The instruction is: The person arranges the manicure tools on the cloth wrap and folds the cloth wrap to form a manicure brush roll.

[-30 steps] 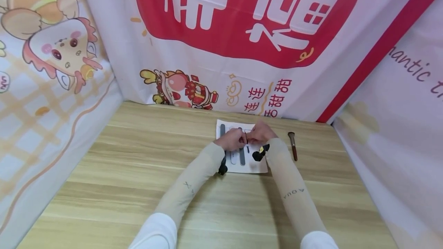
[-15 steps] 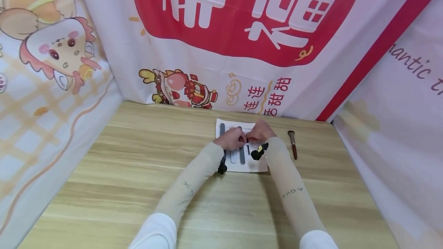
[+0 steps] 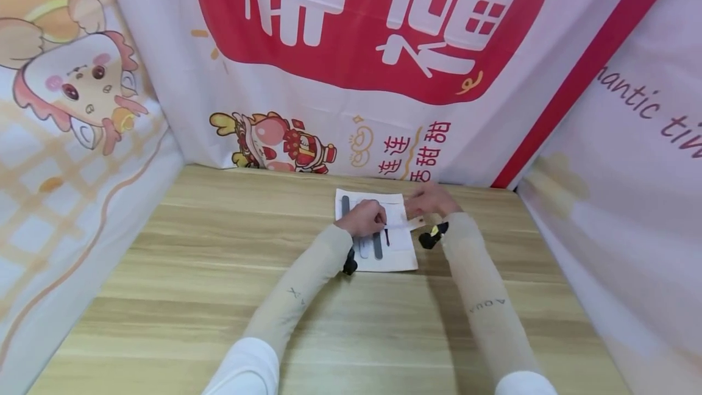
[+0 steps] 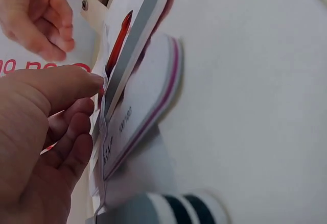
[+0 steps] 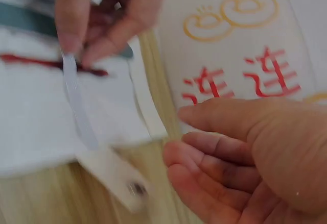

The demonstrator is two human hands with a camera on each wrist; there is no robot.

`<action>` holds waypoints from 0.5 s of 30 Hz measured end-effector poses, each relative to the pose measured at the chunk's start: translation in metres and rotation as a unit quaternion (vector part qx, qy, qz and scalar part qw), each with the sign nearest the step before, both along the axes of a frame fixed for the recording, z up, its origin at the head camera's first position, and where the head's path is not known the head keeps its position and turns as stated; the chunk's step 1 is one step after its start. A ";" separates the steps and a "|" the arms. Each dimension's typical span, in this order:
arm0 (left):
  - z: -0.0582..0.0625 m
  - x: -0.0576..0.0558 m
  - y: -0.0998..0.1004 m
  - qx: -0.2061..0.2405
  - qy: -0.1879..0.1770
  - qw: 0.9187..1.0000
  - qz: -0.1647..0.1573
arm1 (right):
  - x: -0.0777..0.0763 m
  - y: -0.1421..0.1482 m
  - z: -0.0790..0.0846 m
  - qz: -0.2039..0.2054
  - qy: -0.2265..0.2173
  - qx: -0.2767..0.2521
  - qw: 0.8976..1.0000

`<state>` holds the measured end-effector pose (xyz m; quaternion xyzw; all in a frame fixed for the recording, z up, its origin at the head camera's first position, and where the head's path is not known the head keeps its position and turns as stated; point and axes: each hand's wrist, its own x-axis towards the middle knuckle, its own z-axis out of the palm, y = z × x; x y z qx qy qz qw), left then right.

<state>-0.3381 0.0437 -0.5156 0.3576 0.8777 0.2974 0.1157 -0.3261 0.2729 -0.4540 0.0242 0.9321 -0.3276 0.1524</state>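
My left hand [image 3: 364, 217] is over a white case lying unfolded [image 3: 403, 261] on the table, its thumb and index finger pinching a white elastic band [image 5: 79, 101]. Under that band lie a grey nail file [image 4: 135, 45], a white nail file with a pink core [image 4: 148, 96] and a thin dark-red tool [image 5: 51, 63], whose exact kind I cannot tell. A pale tab with a snap [image 5: 117, 178] sticks out from the case's right edge. My right hand [image 5: 245, 157] hovers just beyond that edge, fingers loosely curled, holding nothing.
The wood-grain table [image 3: 219, 322] reaches back to a printed cloth wall [image 3: 307, 90]. Cloth walls also stand at the left and right. Each wrist carries a small black camera [image 3: 433, 235].
My right hand has come away from the left hand and moved right, off the case. The left hand stays at the band. The makeup brush at the right is now out of sight near my right arm.
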 end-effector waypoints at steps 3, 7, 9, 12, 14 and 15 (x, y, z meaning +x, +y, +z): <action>0.000 0.001 0.004 0.004 0.012 1.000 -0.002 | 0.007 0.029 0.007 0.001 0.032 0.023 0.999; -0.001 0.002 0.010 -0.004 0.025 1.000 -0.007 | 0.016 0.067 0.007 -0.034 0.052 0.069 0.996; -0.001 0.001 0.013 -0.013 0.032 0.999 -0.009 | 0.022 0.084 0.004 -0.060 0.062 0.070 0.994; -0.004 0.000 0.013 -0.018 0.040 0.999 -0.005 | 0.033 0.101 -0.002 -0.086 0.078 0.074 0.991; -0.006 0.000 0.014 -0.018 0.037 0.999 -0.001 | 0.040 0.110 -0.009 -0.098 0.072 0.073 0.990; -0.007 -0.001 0.014 -0.017 0.035 0.999 0.001 | 0.043 0.113 -0.013 -0.104 0.070 0.073 0.989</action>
